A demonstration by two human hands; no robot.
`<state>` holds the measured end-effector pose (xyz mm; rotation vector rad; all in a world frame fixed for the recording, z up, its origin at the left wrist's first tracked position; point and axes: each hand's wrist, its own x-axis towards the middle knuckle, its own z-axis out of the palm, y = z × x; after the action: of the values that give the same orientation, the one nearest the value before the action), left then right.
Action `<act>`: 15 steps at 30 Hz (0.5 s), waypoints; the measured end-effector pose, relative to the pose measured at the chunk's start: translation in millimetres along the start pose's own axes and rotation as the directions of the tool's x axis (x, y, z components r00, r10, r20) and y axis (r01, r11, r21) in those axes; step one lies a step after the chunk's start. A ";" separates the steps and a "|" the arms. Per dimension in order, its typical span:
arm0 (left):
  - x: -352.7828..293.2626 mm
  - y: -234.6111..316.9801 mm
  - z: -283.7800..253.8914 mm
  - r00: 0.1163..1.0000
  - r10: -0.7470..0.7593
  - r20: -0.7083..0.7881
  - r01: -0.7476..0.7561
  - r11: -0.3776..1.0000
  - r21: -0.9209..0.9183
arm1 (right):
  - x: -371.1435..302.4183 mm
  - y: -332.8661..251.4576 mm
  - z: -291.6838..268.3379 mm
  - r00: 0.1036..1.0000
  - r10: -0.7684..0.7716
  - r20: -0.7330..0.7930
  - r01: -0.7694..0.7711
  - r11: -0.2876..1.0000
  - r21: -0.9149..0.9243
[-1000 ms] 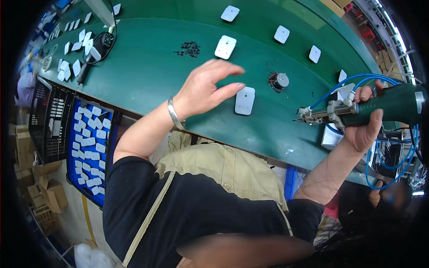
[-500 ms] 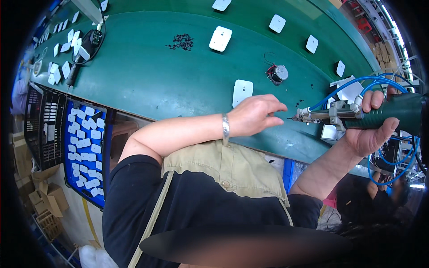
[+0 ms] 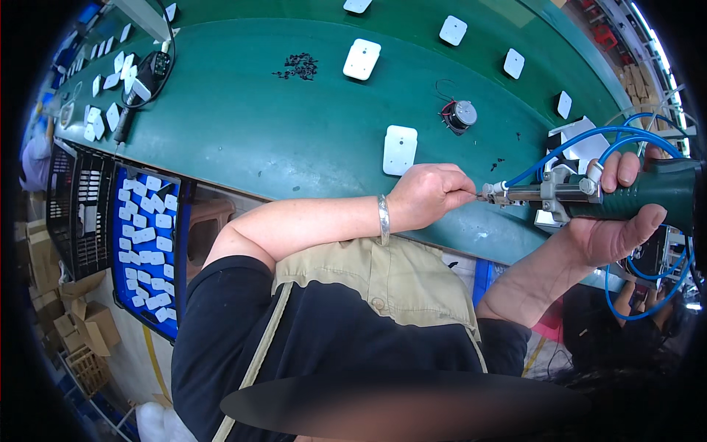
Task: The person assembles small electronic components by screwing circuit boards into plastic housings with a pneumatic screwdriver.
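My right hand [image 3: 611, 221] is wrapped around the green body of a power screwdriver [image 3: 663, 193], which lies sideways with its metal nose pointing left. Blue air hoses run to the nose. At the thin tip, my left hand [image 3: 433, 196] has thumb and forefinger pinched together; whatever sits between them is too small to make out. A white rounded plate-like part [image 3: 400, 149] lies just beyond my left wrist. Farther off is a second white part [image 3: 361, 59]. A round motor-like piece [image 3: 462, 116] with red and black wires rests right of them.
Small black screws [image 3: 297, 67] lie in a pile on the green bench [image 3: 243, 110]. More white parts [image 3: 453, 30] stand along the far strip. At left are a corded tool [image 3: 123, 125], a black crate [image 3: 79, 206] and a blue tray [image 3: 127, 291] of white pieces.
My left hand has moved slightly right to the screwdriver's tip, and its thumb and forefinger have closed from apart to a pinch. The right hand still holds the screwdriver.
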<state>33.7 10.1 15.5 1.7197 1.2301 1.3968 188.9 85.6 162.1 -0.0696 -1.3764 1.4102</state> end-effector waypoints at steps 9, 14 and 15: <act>-23.7 -0.4 -15.7 0.966 -0.153 0.210 0.174 0.981 -0.086 | -5.5 -20.6 -25.5 1.000 0.006 0.010 -0.006 1.000 -0.030; -28.0 -12.7 -16.7 0.837 -0.377 0.396 0.544 0.646 -0.535 | -3.9 -19.8 -13.6 0.993 0.038 -0.109 -0.058 0.980 -0.191; -27.0 -12.8 -17.8 0.781 -0.431 0.451 0.624 0.531 -0.573 | -3.7 -19.7 -13.5 0.993 0.041 -0.109 -0.061 0.980 -0.189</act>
<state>12.6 -11.3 -1.8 0.8260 0.7996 1.0058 211.7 86.3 169.8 -0.3034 -1.4283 1.2929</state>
